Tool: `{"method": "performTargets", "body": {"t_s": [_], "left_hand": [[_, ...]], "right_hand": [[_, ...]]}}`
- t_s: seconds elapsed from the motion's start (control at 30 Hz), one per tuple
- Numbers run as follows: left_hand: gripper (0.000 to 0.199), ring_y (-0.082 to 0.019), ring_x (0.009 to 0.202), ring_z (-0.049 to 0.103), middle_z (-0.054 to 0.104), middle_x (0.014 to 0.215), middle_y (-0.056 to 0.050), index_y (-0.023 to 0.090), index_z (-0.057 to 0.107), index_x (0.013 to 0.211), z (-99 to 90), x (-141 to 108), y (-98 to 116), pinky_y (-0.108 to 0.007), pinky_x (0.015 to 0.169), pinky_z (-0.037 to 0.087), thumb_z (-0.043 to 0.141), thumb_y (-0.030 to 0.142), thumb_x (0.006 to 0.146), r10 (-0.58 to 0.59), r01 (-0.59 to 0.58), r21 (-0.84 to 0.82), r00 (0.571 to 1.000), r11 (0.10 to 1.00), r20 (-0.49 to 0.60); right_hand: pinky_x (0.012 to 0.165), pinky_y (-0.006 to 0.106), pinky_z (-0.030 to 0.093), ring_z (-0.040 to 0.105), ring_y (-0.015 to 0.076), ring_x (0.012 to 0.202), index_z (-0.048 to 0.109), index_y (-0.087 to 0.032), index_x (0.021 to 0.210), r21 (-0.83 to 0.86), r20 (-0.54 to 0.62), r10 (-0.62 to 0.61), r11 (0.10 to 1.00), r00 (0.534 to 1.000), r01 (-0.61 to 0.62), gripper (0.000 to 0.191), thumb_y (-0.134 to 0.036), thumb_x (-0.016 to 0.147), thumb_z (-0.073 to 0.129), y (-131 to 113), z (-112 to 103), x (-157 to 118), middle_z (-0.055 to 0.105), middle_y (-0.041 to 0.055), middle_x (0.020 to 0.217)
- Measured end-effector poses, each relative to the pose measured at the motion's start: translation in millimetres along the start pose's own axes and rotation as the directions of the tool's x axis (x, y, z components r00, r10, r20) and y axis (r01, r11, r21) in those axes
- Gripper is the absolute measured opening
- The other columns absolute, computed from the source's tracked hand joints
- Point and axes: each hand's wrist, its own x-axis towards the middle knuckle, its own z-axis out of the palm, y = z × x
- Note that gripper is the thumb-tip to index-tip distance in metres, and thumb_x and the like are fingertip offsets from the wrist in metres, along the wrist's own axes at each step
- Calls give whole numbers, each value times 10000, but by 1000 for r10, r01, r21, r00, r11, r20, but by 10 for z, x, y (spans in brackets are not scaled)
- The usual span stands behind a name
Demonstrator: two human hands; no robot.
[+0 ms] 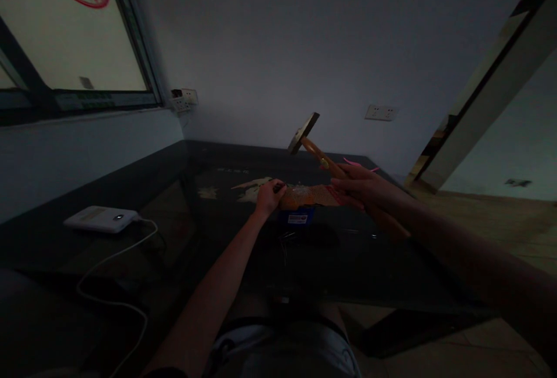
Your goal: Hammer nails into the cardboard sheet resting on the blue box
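My right hand (pixel 354 184) is closed round the wooden handle of a hammer (pixel 324 160), its metal head raised above the dark table. My left hand (pixel 270 195) is closed at the left end of a brown, patterned strip-like piece (pixel 304 195); a small dark thing shows at its fingertips, too small to name. The brown piece lies over a blue box (pixel 297 216) with a white label. Pink and red material shows at the piece's right end, beside my right hand.
A white power bank (pixel 102 219) with a white cable (pixel 117 255) lies on the glossy black table (pixel 209 256) at left. Wall sockets (pixel 380 113) are behind the table, a window is at upper left, and a doorway at right.
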Motion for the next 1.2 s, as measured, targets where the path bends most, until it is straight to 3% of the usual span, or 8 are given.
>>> {"method": "performTargets", "body": {"t_s": [0.1,0.2,0.27,0.43,0.63,0.87,1.07,1.2], "left_hand": [[61,-175,748,667,711,796,-55,161,659,794,0,-2,1,-279,717,511,605,189,795,-16,16,15,1000,1000,-10],[57,-196,758,662,713,811,-72,154,665,804,-5,-5,-5,-305,729,508,624,186,778,-31,32,40,999,999,-26],[58,-202,763,659,713,814,-73,157,668,806,-5,-4,-5,-312,734,506,633,186,770,-40,42,46,999,998,-27],[77,-168,727,662,713,774,-48,166,670,776,-2,1,27,-270,706,508,598,183,798,-63,63,12,998,998,2],[46,-183,740,658,711,772,-52,162,665,755,-33,-9,56,-293,714,504,626,177,775,-65,65,31,998,997,-6],[56,-171,755,665,712,796,-50,164,667,776,-9,-7,14,-277,730,501,619,188,790,-55,54,16,999,998,3],[43,-186,740,655,712,783,-53,168,671,762,-31,-3,11,-292,706,490,634,184,778,-60,59,44,998,997,8],[55,-182,745,653,710,783,-50,169,667,761,-34,-1,19,-289,713,487,627,195,789,-68,67,42,998,997,13]], "right_hand": [[258,168,254,336,52,260,492,-173,1004,-73,20,100,992,995,-99,189,-225,830,543,70,120,43,440,-111,414],[264,164,276,349,58,271,495,-146,1117,-120,28,225,968,974,-221,288,-181,832,520,167,210,64,439,-110,420],[266,160,280,344,58,273,477,-123,1187,-136,19,245,961,969,-241,355,-166,835,505,168,239,53,431,-111,419],[272,158,279,341,53,284,460,-123,1219,-163,-9,147,976,989,-147,388,-146,833,496,81,242,22,425,-110,446],[279,163,301,363,59,299,472,-117,1234,-281,-11,144,949,990,-141,402,-171,836,501,268,258,94,425,-106,453],[286,163,295,372,50,317,481,-152,1170,-238,-76,40,970,996,-57,336,-190,837,513,244,155,97,454,-88,518],[279,171,306,374,61,308,500,-150,1204,-283,3,98,955,995,-93,389,-205,821,528,383,178,109,430,-97,480],[279,170,318,378,55,317,468,-133,1239,-268,-65,63,960,996,-79,427,-187,821,533,343,147,101,441,-89,516]]}}
